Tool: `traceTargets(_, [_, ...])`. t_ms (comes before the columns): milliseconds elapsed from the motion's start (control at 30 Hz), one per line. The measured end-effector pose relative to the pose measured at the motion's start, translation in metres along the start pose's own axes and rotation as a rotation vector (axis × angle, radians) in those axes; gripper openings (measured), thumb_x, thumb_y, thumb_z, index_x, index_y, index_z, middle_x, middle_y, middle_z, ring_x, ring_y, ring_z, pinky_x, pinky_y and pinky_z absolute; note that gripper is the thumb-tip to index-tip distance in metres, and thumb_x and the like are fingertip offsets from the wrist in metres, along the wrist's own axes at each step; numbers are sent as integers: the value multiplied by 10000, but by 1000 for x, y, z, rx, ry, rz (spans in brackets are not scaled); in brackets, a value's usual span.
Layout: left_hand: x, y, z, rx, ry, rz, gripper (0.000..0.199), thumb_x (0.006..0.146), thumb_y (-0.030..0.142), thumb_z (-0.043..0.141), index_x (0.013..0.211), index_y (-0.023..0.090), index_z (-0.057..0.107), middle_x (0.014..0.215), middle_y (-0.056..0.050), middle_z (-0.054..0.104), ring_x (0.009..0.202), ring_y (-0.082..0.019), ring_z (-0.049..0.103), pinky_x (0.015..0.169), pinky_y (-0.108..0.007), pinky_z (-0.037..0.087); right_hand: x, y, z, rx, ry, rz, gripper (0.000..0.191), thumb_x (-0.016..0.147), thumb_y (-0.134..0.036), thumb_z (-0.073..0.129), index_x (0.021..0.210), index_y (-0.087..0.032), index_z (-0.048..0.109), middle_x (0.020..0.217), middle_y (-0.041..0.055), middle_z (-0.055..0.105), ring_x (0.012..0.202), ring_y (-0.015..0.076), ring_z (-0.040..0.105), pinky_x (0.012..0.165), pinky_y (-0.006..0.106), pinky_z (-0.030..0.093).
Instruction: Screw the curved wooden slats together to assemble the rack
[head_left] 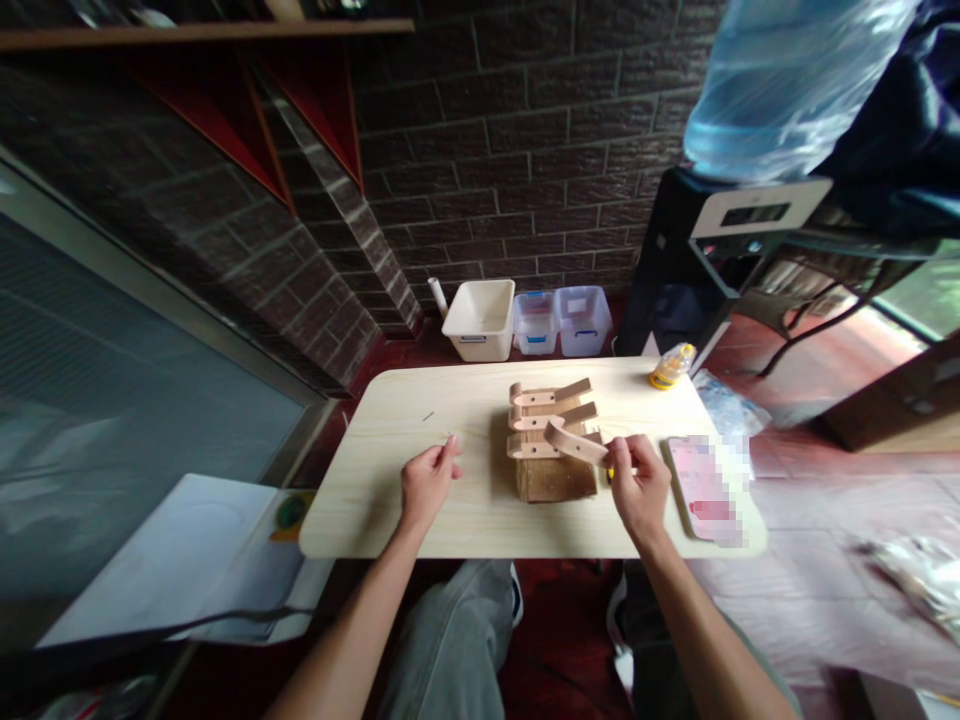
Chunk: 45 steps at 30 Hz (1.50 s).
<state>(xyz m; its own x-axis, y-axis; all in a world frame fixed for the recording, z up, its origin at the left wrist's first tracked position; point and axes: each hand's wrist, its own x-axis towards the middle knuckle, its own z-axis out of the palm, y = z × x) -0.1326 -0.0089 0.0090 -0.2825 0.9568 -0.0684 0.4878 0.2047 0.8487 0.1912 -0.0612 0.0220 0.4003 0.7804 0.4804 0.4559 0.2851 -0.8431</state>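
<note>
My right hand (643,486) pinches the end of a curved wooden hook (576,444) with small dark holes, held tilted over a brown cardboard box (556,482). Three similar wooden hooks lie side by side across the box, among them the farthest hook (534,398). To the left of the box, my left hand (427,484) is closed in a pinch above the table (375,450). What its fingertips hold is too small to make out. A thin dark sliver, maybe a screw (428,416), lies beyond that hand. Something yellow beside my right fingers is mostly hidden.
At the table's far right corner stands a clear container with a yellow base (673,367); a phone (703,490) lies right of my right hand. Behind the table are a cream bin (480,320), two clear plastic bins (582,320) and a water dispenser (675,270).
</note>
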Motion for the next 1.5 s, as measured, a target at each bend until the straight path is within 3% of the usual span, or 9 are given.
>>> traceTargets(133, [-62,35,9,-283,-374,-83,860,982,862,353,1003,126,796,790,-141,821,770,-270,808,734,-349,607,-13,-11,-7,-27,-49,-157,330,1056,-305,597,733,-242,626,684,-2,599,685,193,553,674,348,430])
traceTargets(300, [-120,70,26,-669,-713,-243,756,908,730,729,1408,184,577,1146,-154,825,844,-266,829,638,-303,599,-47,-25,-15,-36,-182,-342,194,907,-215,766,734,-259,688,673,-11,672,710,197,563,767,394,432])
traceTargets(500, [-135,75,33,-666,-490,-154,673,917,620,779,1382,205,526,956,-61,797,820,-231,821,709,-308,650,-72,-29,-17,-1,-58,-167,368,873,-302,847,1224,-286,740,1259,106,743,1225,322,652,1116,568,462])
traceTargets(600, [-135,79,34,-614,-432,33,615,986,602,707,1414,213,497,1008,-72,780,972,-240,817,811,-329,663,-70,-30,-16,80,-66,64,652,973,-415,760,1544,-229,505,1351,183,707,1141,315,717,939,508,600])
traceTargets(800, [-130,84,33,-486,-514,354,560,1052,526,650,1507,236,502,1354,-153,724,1223,-248,749,1082,-392,599,-53,-28,-20,308,-305,391,453,1061,-608,580,954,-179,680,566,-32,593,442,146,559,439,263,452])
traceTargets(933, [-83,51,34,-321,92,154,481,1060,614,515,1273,192,606,1136,-134,767,967,-232,788,895,-392,659,-38,-13,-22,392,-252,489,472,997,-656,648,860,-205,621,581,-49,555,451,128,540,437,250,434])
traceTargets(1067, [-13,6,34,-139,318,-11,387,925,429,721,1204,173,640,1249,-176,758,1215,-287,736,1103,-468,577,-27,2,-20,450,-177,554,395,945,-591,726,901,-212,626,587,-69,533,445,106,483,428,230,383])
traceTargets(1300, [38,-18,35,46,294,-87,203,819,293,777,980,172,802,979,-152,851,1029,-357,799,1064,-525,567,-7,4,-20,543,-55,603,249,890,-453,715,876,-258,561,595,-107,413,450,95,348,408,212,335])
traceTargets(1500, [36,23,34,-59,210,65,317,952,413,685,1100,171,827,1099,-160,859,1006,-297,813,985,-425,628,39,-10,-12,517,-31,471,363,974,-497,642,764,-268,455,636,-66,391,538,131,410,441,237,342])
